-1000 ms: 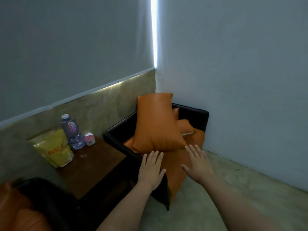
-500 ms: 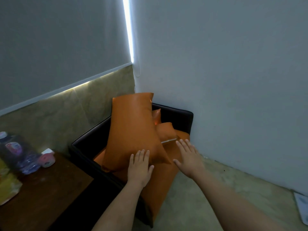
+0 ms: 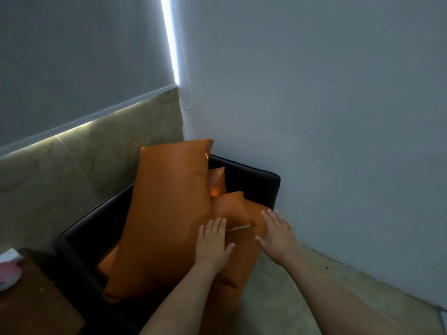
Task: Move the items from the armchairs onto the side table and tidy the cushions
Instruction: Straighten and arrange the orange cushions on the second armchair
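Note:
A dark armchair (image 3: 254, 182) stands in the room's corner. A large orange cushion (image 3: 167, 213) leans upright across its seat, with a smaller orange cushion (image 3: 229, 206) behind it on the right. A thin pale object (image 3: 238, 228) lies under the small cushion's lower edge. My left hand (image 3: 212, 243) hovers flat, fingers apart, over the large cushion's lower right side. My right hand (image 3: 278, 235) is spread open over the orange seat by the right armrest. Neither hand holds anything.
The brown side table (image 3: 36, 305) shows at the lower left with a pink and white item (image 3: 8, 269) on its edge. Walls close in behind and to the right of the armchair. Bare floor (image 3: 290, 298) lies to the right.
The view has swung right and closer to the armchair; the bottle and yellow bag left the frame. Both hands have moved forward over the cushions.

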Available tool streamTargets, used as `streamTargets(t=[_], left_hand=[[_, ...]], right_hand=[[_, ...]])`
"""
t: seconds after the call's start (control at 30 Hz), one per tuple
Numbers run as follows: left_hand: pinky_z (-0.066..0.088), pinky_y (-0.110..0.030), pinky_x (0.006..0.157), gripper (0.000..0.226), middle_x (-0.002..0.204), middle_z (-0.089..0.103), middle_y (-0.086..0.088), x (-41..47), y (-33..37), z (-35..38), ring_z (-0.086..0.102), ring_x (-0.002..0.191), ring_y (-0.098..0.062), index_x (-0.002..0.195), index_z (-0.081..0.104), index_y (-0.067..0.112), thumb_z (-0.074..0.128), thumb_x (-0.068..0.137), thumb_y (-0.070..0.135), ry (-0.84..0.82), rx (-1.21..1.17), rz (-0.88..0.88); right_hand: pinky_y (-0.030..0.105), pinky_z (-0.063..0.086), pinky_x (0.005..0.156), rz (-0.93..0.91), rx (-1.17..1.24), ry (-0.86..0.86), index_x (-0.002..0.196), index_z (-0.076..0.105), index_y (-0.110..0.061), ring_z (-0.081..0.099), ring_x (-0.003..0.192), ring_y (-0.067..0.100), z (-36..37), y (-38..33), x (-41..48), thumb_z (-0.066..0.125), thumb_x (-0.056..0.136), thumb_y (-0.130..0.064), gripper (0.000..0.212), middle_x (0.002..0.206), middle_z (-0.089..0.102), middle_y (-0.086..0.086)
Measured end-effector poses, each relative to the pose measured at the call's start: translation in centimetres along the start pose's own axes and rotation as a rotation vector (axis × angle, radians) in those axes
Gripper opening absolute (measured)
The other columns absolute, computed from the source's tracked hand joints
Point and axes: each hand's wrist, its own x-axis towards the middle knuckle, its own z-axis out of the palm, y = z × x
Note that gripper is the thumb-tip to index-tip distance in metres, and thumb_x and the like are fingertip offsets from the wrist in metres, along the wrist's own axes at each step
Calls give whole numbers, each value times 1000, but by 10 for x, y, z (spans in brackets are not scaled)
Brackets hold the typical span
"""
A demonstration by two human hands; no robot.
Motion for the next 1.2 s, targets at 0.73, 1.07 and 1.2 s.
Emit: streamTargets(t=[0.73,1.07,1.2], left_hand=[[5,-40,119,79,160,6,-3,215,54,67,5,147,-20,152,2,22,42,92,55,-76,-211,-480],[11,-41,119,82,160,2,-3,296,24,89,5,147,-22,152,1,20,42,92,59,-85,-334,-683],[10,-39,118,84,160,0,-4,312,29,109,4,147,-22,152,0,20,44,91,59,-64,-435,-828]], right_hand=[[37,1,117,-336,27,-290,152,3,-23,-4,147,19,32,103,280,46,94,-50,77,160,2,0],[39,6,118,-315,24,-375,152,6,-23,-3,147,17,68,99,373,48,91,-55,80,160,7,-2],[37,8,118,-339,33,-440,152,6,-23,-3,146,16,89,98,393,47,90,-56,81,160,7,-3]])
